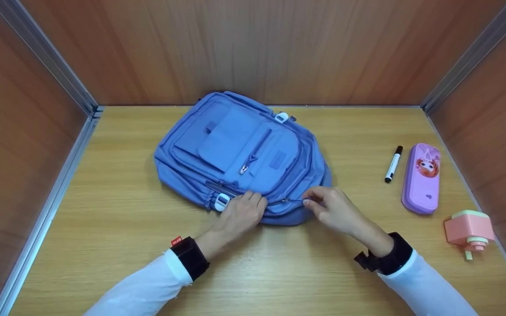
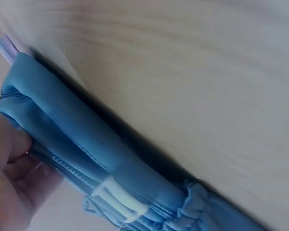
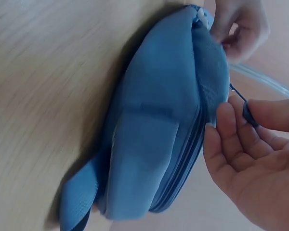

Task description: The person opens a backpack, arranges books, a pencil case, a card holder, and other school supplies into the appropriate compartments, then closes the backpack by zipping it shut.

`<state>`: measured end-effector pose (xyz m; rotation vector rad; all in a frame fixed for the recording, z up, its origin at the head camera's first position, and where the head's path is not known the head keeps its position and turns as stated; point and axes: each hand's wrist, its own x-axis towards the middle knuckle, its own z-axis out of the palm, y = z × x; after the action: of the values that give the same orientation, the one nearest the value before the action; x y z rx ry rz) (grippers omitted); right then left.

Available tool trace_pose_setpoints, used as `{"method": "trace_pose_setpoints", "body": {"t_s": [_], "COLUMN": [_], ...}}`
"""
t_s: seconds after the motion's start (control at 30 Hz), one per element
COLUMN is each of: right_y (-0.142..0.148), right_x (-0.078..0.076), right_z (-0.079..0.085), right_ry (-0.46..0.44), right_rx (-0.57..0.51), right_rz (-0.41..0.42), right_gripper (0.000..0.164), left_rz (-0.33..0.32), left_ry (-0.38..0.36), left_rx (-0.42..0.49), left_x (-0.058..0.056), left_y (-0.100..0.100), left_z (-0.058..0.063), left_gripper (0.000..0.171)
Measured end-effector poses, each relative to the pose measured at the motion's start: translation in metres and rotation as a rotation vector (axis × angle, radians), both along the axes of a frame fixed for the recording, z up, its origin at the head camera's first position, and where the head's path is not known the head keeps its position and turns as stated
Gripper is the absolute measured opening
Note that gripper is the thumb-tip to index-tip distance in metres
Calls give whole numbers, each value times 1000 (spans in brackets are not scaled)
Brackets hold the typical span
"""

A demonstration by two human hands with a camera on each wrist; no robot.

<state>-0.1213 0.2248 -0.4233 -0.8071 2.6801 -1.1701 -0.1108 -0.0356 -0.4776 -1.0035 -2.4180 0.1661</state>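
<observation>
A blue backpack [image 1: 244, 145] lies on the table, its front with a flap pocket and a small zipper facing up. At the backpack's near edge my left hand [image 1: 245, 210] pinches the fabric beside a white buckle [image 1: 222, 202]; the left wrist view shows thumb and fingers on that cloth [image 2: 62, 130]. My right hand [image 1: 334, 208] pinches the dark blue cord pull [image 3: 249, 115] of a zipper between thumb and forefinger, at the bag's near right side. The cord is stretched from the zipper slider [image 1: 285, 200] toward the right hand.
Right of the backpack lie a black-and-white marker [image 1: 393, 164] and a purple pencil case [image 1: 421, 180] with a cartoon picture. A pink pencil sharpener-like object [image 1: 469, 230] stands nearer the right edge. Wooden panels [image 1: 253, 52] enclose the table at the back and sides.
</observation>
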Motion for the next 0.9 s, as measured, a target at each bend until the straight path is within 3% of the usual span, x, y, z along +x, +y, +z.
{"method": "trace_pose_setpoints", "body": {"t_s": [0.3,0.5,0.67,0.9], "right_y": [16,25,32,39], "right_x": [-8,-9,-7,-8], "right_z": [-6,-8,-8,-9], "right_ry": [-6,-9,-15,16], "right_rx": [17,36,56,47], "right_rz": [-47,-48,-75,-115], "right_gripper": [7,8,8,8], "left_rz": [-132,-195,-219,-193], "left_ry": [-77,-177,-222,-268], "left_rx": [-25,37,68,106], "left_x": [2,5,6,3], "left_y": [-31,-52,-69,-94], "left_z": [2,3,1,0], "left_gripper": [28,33,33,35]}}
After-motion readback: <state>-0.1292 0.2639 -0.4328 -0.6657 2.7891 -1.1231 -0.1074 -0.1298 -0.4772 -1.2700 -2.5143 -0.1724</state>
